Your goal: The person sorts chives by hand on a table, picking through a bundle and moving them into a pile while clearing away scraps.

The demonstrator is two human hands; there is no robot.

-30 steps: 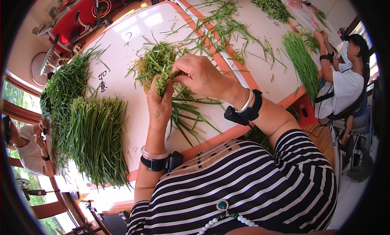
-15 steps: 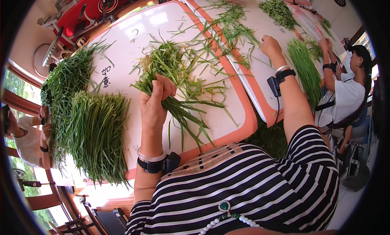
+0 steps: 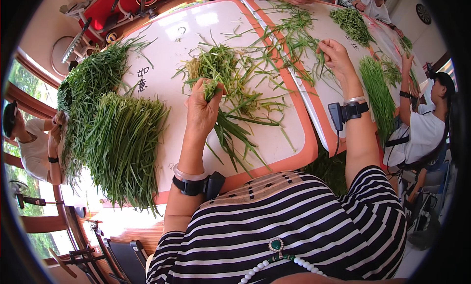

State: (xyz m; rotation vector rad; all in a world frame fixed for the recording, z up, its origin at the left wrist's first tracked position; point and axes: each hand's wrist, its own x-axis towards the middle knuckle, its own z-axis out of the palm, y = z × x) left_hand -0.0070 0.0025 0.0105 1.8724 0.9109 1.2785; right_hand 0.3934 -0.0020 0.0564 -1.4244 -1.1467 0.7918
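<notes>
My left hand (image 3: pixel 203 107) is closed around a small bunch of garlic chives (image 3: pixel 229 132). The pale cut ends poke out above the fist, and the long green leaves trail down to the right over the table. Just beyond lies a loose heap of chive scraps (image 3: pixel 218 63), some yellowed. Over the table's right half, my right hand (image 3: pixel 337 58) is raised with thumb and forefinger pinched together. A thin green chive leaf (image 3: pixel 321 63) hangs at those fingertips. To the left of my left hand stands a thick, neatly lined-up stack of chives (image 3: pixel 127 146).
A tangled chive pile (image 3: pixel 93 78) lies at the far left, where a co-worker (image 3: pixel 37 142) works. Loose leaves (image 3: pixel 294 34) straddle the seam between two white tabletops (image 3: pixel 171 53) with orange borders. Another chive bundle (image 3: pixel 378 92) lies right, near a seated person (image 3: pixel 424 127).
My left fist has turned and moved slightly right with the bunch. My right hand has shifted a little right, and a leaf now shows at its fingertips.
</notes>
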